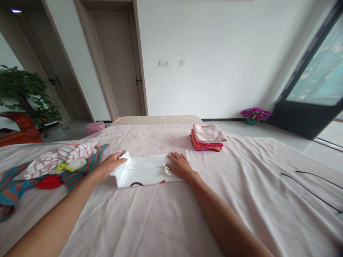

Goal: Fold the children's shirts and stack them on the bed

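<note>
A white garment [146, 173], folded into a long strip with a black and red print on its near edge, lies on the pink bedsheet [166, 217] in front of me. My left hand [109, 165] pinches the strip's left end, fingers closed on the cloth. My right hand [180, 165] lies flat on the strip's right part, fingers stretched out and pressing it down.
A heap of unfolded clothes [53, 166], striped, teal, yellow and red, lies at the left. A stack of folded pink, red and orange clothes [207, 137] sits at the far right of the bed. Black cables [311, 187] cross the sheet on the right. Beyond are a pink stool [95, 127], doors and a plant.
</note>
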Available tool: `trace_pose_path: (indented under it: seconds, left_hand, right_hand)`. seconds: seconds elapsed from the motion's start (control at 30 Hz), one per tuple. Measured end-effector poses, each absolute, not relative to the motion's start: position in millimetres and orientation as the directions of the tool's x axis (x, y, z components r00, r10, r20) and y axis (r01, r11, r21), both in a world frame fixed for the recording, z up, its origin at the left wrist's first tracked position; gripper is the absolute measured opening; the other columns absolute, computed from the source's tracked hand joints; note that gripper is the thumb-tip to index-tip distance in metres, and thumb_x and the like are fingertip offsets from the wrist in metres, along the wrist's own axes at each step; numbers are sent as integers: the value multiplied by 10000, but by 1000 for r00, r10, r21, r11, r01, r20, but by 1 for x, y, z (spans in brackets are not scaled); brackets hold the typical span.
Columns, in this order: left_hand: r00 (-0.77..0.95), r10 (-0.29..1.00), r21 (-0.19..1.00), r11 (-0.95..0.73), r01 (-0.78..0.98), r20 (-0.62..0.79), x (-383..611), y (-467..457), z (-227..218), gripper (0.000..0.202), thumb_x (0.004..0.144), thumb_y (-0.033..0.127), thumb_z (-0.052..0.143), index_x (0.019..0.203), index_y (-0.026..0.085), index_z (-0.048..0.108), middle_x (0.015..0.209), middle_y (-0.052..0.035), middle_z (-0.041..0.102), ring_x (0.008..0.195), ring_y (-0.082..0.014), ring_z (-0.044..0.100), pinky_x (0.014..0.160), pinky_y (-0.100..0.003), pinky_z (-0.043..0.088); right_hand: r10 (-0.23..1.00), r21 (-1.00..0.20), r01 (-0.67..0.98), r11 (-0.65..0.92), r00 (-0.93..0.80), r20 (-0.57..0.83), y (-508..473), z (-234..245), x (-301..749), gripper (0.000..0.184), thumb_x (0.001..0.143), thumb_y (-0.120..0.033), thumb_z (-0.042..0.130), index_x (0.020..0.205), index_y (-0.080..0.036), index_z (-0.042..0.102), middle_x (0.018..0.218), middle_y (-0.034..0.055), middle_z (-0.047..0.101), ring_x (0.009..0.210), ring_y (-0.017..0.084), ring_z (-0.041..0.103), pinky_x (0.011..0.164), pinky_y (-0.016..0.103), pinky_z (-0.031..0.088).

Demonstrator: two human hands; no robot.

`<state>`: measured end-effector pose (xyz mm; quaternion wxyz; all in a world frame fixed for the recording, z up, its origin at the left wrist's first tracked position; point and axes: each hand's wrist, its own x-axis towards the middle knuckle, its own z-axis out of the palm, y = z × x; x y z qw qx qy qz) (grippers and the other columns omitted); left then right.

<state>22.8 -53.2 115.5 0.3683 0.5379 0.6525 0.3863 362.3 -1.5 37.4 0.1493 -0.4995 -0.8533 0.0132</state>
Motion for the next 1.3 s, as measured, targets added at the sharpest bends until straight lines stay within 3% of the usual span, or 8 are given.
trace_pose_path:
  seconds: [0.43,0.67,0.73,0.87,0.97,1.03,1.17,1.3]
  left_hand:
    - [-74,997,922,50,384,-23,133,-24,75,312,694,343,558,927,146,625,693,6,629,644,-156,585,576,-232,433]
    - [30,996,863,56,502,-82,147,-24,68,429,850,468,457,1046,145,660,791,-62,700,625,-181,654,566,-272,480]
    - [6,999,836,40,547,-52,144,-25,68,448,888,456,415,1115,152,654,899,-102,719,734,-209,688,673,-320,519]
    - [92,979,601,-186,777,183,135,-33,60,436,907,358,458,1274,179,610,1336,-155,606,1266,-278,535,1088,-435,361]
    - [310,918,231,-366,901,247,129,-43,44,519,935,421,447,1396,198,530,1503,-150,464,1429,-320,346,1168,-530,217]
    - [377,900,114,-407,906,220,125,-48,35,575,948,479,419,1460,219,456,1548,-148,399,1460,-324,288,1171,-556,196]
    - [436,873,78,-461,884,218,115,-50,25,621,953,529,392,1501,235,392,1575,-149,350,1476,-304,257,1182,-540,176]
    - [383,881,162,-436,885,279,106,-49,17,585,938,534,431,1469,288,440,1570,-119,369,1475,-308,254,1185,-543,172]
  right_hand:
    - [856,-182,844,504,-460,236,-5,41,363,555,977,-531,428,1432,-217,474,1532,115,411,1432,270,316,1171,458,189]
    - [853,-182,841,509,-464,241,-5,41,363,557,967,-525,448,1428,-214,476,1519,116,429,1430,263,318,1171,454,192]
    - [852,-183,840,510,-465,241,-5,41,362,559,966,-529,447,1428,-216,478,1520,111,429,1428,267,324,1171,456,196]
    - [866,-186,853,487,-443,234,-6,41,361,554,983,-477,427,1463,-199,436,1529,116,418,1434,263,320,1175,462,196]
    - [847,-171,844,509,-455,276,-9,45,361,564,1002,-421,402,1517,-198,347,1580,112,328,1467,246,257,1196,476,140]
    - [784,-139,789,599,-541,305,-13,50,361,570,1011,-424,385,1539,-223,304,1612,88,257,1491,237,191,1209,482,88]
    - [656,-139,644,752,-713,247,-22,57,360,557,1021,-479,347,1535,-270,317,1616,40,250,1502,224,154,1219,465,76]
    - [685,-215,652,727,-709,166,-24,56,358,540,1017,-480,359,1527,-304,336,1580,24,343,1476,211,246,1215,435,126]
